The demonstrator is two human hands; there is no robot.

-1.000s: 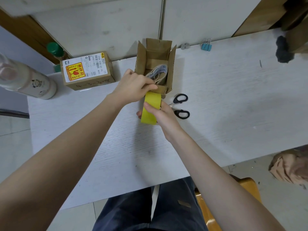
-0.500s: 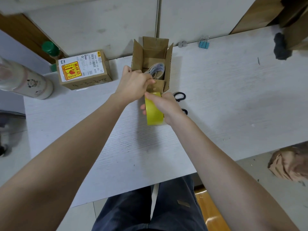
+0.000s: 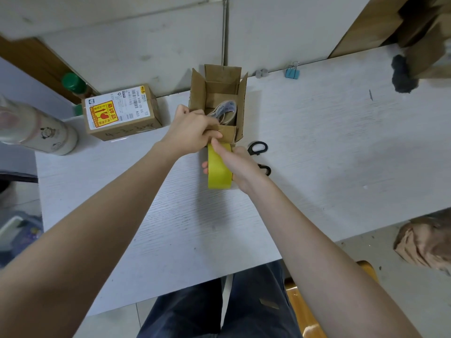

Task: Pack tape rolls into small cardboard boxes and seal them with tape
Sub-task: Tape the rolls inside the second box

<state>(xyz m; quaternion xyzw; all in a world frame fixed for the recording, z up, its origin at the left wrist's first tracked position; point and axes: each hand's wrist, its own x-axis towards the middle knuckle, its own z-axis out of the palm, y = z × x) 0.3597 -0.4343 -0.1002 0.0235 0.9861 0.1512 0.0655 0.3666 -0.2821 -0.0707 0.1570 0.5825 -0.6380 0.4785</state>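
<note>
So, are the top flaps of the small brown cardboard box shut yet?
No, the small brown cardboard box stands open, flaps up, with a tape roll visible inside.

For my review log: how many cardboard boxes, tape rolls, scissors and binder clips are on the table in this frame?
Cardboard boxes: 2, the open box and the sealed labelled box.
Tape rolls: 2, the yellow roll held by the right hand, and a printed roll inside the open box.
Scissors: 1.
Binder clips: 1.
Total: 6.
</note>
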